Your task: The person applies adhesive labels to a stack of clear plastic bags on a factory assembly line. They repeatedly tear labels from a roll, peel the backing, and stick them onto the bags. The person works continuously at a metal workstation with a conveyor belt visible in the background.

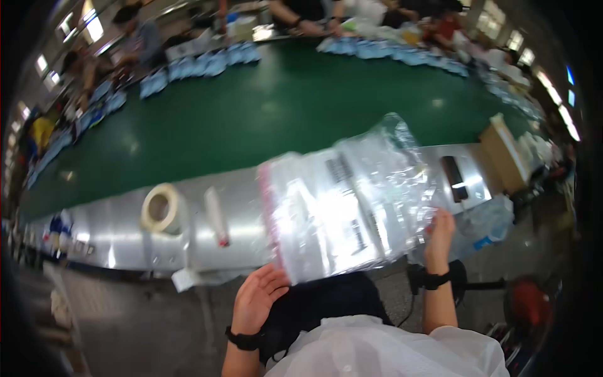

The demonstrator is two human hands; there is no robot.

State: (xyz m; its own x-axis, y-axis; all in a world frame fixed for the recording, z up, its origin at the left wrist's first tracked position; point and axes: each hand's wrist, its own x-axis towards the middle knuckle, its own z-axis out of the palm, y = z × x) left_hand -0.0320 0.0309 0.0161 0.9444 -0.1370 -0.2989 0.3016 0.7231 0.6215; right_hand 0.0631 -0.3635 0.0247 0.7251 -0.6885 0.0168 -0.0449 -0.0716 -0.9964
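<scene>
A large clear plastic bag point(339, 207), shiny and printed with dark marks, lies slanted across the metal edge of the table in front of me. A pink strip runs down its left side, and its far right corner stands up crumpled. My left hand point(257, 294) has its fingers curled at the bag's near left corner, gripping the edge there. At the bag's right edge, my right hand point(440, 239) is closed on the plastic; its fingertips are partly hidden. Several flat layers seem to lie inside the bag.
A roll of cream tape point(160, 208) and a white marker-like stick with a red tip point(217, 217) lie left of the bag. To the right are a dark-handled tool point(453, 179) and an open cardboard box point(505, 151). Blue bundles point(210, 64) line the green table's point(251, 113) far side, near other people.
</scene>
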